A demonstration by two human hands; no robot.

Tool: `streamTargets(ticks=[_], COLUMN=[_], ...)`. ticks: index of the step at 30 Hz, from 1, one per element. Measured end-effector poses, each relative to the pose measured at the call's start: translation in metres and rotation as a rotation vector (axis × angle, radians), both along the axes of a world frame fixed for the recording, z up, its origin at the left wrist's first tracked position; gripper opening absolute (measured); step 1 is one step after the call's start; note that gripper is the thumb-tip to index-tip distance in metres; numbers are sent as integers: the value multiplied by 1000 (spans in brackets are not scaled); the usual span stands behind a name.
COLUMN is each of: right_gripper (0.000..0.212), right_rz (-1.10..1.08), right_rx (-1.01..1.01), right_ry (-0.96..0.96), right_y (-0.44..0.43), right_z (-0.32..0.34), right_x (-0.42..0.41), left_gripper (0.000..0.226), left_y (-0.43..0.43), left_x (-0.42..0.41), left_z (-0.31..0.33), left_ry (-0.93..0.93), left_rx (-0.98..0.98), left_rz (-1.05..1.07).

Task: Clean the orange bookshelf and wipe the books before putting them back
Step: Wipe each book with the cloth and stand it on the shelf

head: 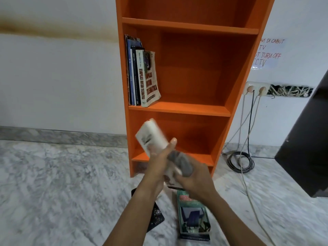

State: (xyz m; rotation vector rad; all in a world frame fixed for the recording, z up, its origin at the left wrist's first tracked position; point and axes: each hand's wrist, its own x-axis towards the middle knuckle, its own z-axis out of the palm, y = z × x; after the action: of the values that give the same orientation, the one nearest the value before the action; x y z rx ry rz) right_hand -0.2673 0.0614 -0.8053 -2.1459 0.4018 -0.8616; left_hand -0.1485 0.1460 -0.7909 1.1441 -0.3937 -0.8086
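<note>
An orange bookshelf (179, 108) stands against a white wall, on a grey and white stone floor (62, 174). Just in front of its bottom shelf, a person holds a white book (150, 135) up in the air, tilted so its top leans to the left. The left hand (158, 164) has its grip wrapped round the lower part of the white book, with the thumb lying along the cover. The right hand (195, 181) has its grip closed on a grey cloth (181, 162), and the cloth is pressed on the near end of the white book. The book and cloth look blurry. On the middle shelf, a row of books (142, 77) stands at the far left side, and the last one leans a little. On the floor near the person lies a green book (193, 215), flat, on top of another book. A black book (156, 215) lies to its left, partly under the left arm. To the right of the bookshelf, a wall plug (256, 87) has wires (241, 162) hanging down to a coil on the floor. A paper sign (268, 54) with red letters is stuck above it. A big dark thing (307, 139) fills the right edge.
</note>
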Motion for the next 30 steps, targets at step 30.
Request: streamTargets(ticks=[30], right_gripper=[52], right_rz=[-114], right_rx=[-137], right_ry=[66], right_y=[-27], right_z=[-8], right_x=[32], left_gripper=[44], left_y=[31], left_x=[-1], left_z=[7], left_ry=[281], left_rx=[-390], left_rz=[49])
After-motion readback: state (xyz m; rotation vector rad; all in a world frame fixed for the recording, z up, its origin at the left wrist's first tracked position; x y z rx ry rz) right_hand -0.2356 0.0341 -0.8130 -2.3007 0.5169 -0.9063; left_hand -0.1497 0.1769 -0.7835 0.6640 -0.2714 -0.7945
